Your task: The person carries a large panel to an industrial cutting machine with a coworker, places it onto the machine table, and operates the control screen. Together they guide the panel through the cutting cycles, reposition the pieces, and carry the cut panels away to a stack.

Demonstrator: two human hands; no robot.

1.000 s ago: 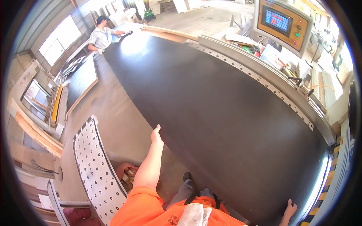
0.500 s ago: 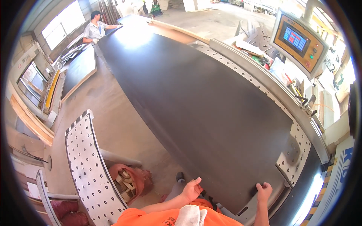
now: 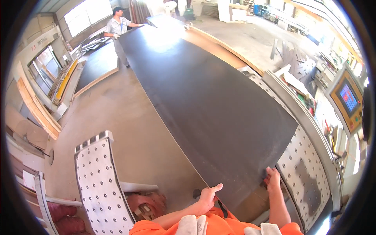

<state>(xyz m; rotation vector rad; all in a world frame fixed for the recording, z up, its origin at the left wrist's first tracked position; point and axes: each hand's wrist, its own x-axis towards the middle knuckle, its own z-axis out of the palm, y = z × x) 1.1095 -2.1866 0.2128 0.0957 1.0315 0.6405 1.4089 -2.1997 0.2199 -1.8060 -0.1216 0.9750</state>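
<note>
Dark long rectangular board panel (image 3: pixel 203 102) looked heavy and stiff; your right hand (image 3: pixel 273 177) gripped its near corner, your left hand (image 3: pixel 207 195) open beneath its edge.

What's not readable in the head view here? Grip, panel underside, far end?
- Right hand: fingers curl around the dark panel corner; the part under it is hidden.
- Left hand: contact with the panel's edge unclear.
- Panel underside: hidden by the panel itself.
- Far end: co-worker too small to show a grip.
- Control screen: too small, distorted at the rim.
</note>
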